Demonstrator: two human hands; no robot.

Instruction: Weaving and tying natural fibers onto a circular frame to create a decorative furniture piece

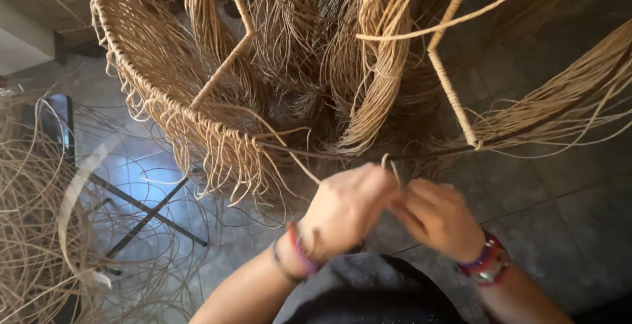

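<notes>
A large round frame wrapped in tan rattan strands hangs in front of me, with loose strand ends dangling from its rim. A dark bare stretch of the rim runs just above my hands. My left hand and my right hand meet below that rim, both pinching a thin rattan strand whose looped end sticks up between the fingers. Bracelets circle both wrists.
Wrapped spokes cross the frame's inside. A heap of loose rattan lies at the left beside a black metal stand. Grey floor tiles show under the frame. Long strand bundles hang at the right.
</notes>
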